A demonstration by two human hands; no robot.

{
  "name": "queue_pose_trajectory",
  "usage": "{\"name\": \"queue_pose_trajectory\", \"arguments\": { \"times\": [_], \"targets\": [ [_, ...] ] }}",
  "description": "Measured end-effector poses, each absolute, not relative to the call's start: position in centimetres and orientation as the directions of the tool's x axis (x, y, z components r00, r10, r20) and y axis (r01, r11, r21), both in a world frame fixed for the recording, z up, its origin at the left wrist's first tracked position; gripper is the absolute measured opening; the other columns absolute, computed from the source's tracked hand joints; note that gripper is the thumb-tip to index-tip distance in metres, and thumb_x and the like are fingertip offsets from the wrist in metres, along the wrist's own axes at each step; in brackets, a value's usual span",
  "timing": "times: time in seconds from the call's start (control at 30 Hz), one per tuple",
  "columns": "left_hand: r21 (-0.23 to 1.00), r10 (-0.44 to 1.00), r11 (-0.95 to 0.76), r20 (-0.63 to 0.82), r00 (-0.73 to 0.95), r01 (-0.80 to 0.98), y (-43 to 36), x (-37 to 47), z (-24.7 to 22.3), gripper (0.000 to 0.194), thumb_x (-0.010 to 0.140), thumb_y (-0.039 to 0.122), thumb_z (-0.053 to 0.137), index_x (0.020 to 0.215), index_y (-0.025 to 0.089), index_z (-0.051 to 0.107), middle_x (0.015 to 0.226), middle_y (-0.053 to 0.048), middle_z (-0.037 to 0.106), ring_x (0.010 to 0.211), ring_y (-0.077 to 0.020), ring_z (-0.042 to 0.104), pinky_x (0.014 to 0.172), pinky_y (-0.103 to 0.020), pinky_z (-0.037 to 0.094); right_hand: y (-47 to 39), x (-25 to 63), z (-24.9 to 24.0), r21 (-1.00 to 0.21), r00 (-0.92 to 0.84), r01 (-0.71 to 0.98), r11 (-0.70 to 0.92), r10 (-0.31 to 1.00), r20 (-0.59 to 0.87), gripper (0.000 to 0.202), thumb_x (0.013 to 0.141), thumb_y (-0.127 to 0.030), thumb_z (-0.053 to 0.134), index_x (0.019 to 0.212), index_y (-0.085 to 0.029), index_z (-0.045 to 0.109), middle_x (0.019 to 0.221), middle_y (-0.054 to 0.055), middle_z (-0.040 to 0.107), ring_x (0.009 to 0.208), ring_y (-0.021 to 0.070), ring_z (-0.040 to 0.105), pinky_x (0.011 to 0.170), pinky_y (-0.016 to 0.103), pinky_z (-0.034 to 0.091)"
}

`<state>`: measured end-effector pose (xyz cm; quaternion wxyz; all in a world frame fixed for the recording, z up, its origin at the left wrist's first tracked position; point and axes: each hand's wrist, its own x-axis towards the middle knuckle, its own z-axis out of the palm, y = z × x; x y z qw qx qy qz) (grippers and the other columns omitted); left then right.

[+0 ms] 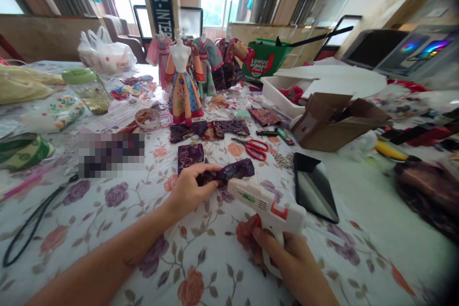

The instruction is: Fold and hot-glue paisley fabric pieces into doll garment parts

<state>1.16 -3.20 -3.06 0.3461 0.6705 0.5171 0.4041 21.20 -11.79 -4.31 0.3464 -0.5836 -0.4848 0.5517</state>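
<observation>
My right hand [292, 260] is wrapped round the handle of a white hot glue gun [267, 205] with a red trigger. Its nozzle points left, right at the edge of a dark purple patterned fabric piece [238, 169]. Between the thumb and fingers of my left hand [193, 186] that fabric piece is pinched and bunched. Whether the nozzle touches the cloth I cannot tell. Just behind my left hand lies a flat purple fabric piece [190, 155]. Farther back rests a row of similar fabric pieces [229, 129]. Red-handled scissors [256, 148] lie beyond the glue gun.
Small dress forms in robes [182, 86] stand at the back. To the right are a black tablet [315, 186], an open cardboard box [319, 124] and a white bin [278, 98]. A lidded jar [88, 91] and a green tape roll [27, 150] sit left on the flowered tablecloth [118, 244].
</observation>
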Motion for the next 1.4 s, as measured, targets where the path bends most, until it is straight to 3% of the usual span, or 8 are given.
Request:
{"name": "queue_pose_trajectory", "arguments": {
  "times": [0.47,0.73,0.9,1.1,1.4],
  "targets": [
    [0.889,0.97,-0.238,0.196,0.144,0.391,-3.3,1.1,-3.1,0.028,0.072,0.013,0.065,0.099,0.018,0.07,0.102,-0.003,0.072,0.094,-0.0186,0.065,0.088,-0.028,0.05,-11.8,20.3,-3.5,-0.934,0.003,0.207,-0.29,0.955,-0.296,0.029,0.073,-0.045,0.057,0.07,-0.016,0.059,0.056,0.001,0.057,0.045,0.0114,0.047,0.042,0.022,0.035],
    [0.885,0.97,-0.237,0.196,0.141,0.401,-3.2,1.1,-3.1,0.028,0.072,0.014,0.064,0.099,0.018,0.07,0.101,-0.004,0.072,0.093,-0.0188,0.065,0.089,-0.029,0.049,-11.6,20.6,-3.1,-0.93,-0.059,0.189,-0.314,0.942,-0.33,0.024,0.073,-0.041,0.059,0.074,-0.017,0.058,0.064,0.002,0.062,0.048,0.0123,0.051,0.046,0.023,0.039],
    [0.883,0.967,-0.251,0.212,0.141,0.396,-3.3,1.0,-3.1,0.027,0.072,0.015,0.064,0.098,0.019,0.07,0.1,-0.003,0.072,0.092,-0.0195,0.065,0.088,-0.03,0.05,-11.8,20.6,-3.6,-0.926,0.032,0.233,-0.296,0.954,-0.297,0.027,0.075,-0.044,0.056,0.072,-0.017,0.061,0.054,0.001,0.059,0.047,0.0139,0.052,0.045,0.024,0.039],
    [0.885,0.97,-0.241,0.204,0.133,0.398,-3.2,1.0,-3.0,0.028,0.072,0.015,0.064,0.098,0.02,0.07,0.099,-0.003,0.072,0.091,-0.0199,0.066,0.087,-0.031,0.05,-11.7,20.8,-3.7,-0.919,-0.022,0.271,-0.287,0.953,-0.304,0.03,0.076,-0.046,0.056,0.071,-0.017,0.062,0.052,0.001,0.058,0.048,0.015,0.052,0.047,0.025,0.04],
    [0.888,0.972,-0.232,0.192,0.138,0.397,-3.3,1.0,-3.0,0.028,0.072,0.014,0.064,0.099,0.018,0.07,0.1,-0.004,0.072,0.091,-0.0197,0.065,0.087,-0.03,0.05,-11.8,20.5,-3.6,-0.922,0.053,0.28,-0.266,0.964,-0.262,0.033,0.075,-0.048,0.055,0.066,-0.017,0.063,0.049,0.002,0.056,0.045,0.0139,0.049,0.045,0.025,0.04]
  ]
}}
